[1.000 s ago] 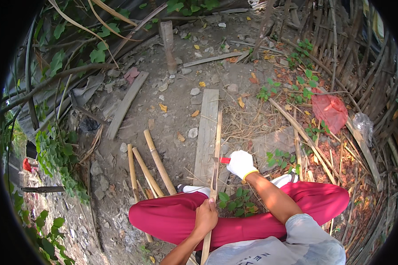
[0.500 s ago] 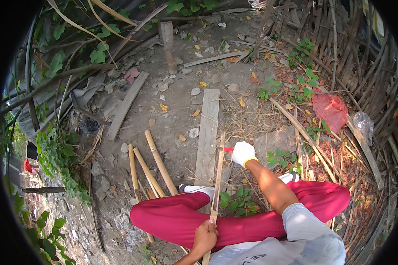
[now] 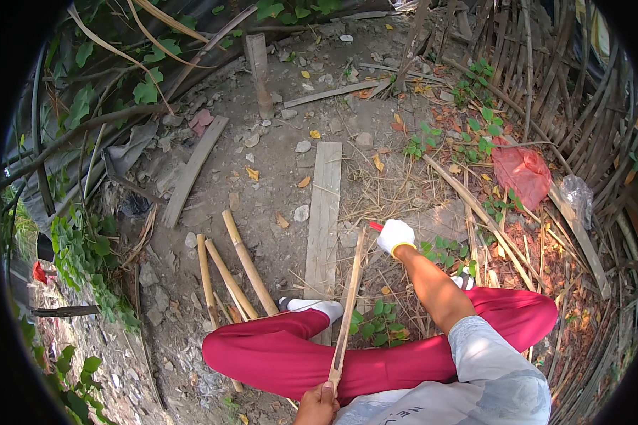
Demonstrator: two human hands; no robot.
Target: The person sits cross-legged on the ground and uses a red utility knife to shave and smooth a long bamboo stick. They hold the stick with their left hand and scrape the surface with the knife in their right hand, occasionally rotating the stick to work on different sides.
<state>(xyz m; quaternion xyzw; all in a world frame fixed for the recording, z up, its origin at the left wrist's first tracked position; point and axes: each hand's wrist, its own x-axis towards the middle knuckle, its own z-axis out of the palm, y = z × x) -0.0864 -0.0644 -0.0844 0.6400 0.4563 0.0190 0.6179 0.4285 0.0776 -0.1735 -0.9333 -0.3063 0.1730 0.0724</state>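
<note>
Hands: two. The left hand (image 3: 317,406), bare, is at the lower edge; its fingers are closed around the near end of the bamboo strip. The right hand (image 3: 395,238), in one white glove with a yellow cuff, has its fingers closed around the handle of one red-handled tool (image 3: 376,226).

Workpiece: one bamboo strip (image 3: 349,312). It extends from the left hand forward across the magenta trousers (image 3: 262,354), inclined slightly to the right. Its far end is just beside the tool; whether the blade touches it cannot be told.

Bamboo poles: three larger ones (image 3: 248,261), side by side left of the strip, forward of the left knee. Thin pieces lie between them.

Grey planks: one (image 3: 325,212) lies lengthwise beyond the strip; a second (image 3: 197,170) lies obliquely to its left.

Plastic bags: two at the right, one red (image 3: 521,173) and one clear (image 3: 580,200), near each other.

Surface: bare earth (image 3: 276,177) with scattered stones, dry stalks, yellow leaves and small green plants.

Surroundings: outdoor ground. One short post (image 3: 259,78) stands upright beyond the planks. A stick fence (image 3: 574,85) curves along the right; green vines (image 3: 85,262) grow along the left.
</note>
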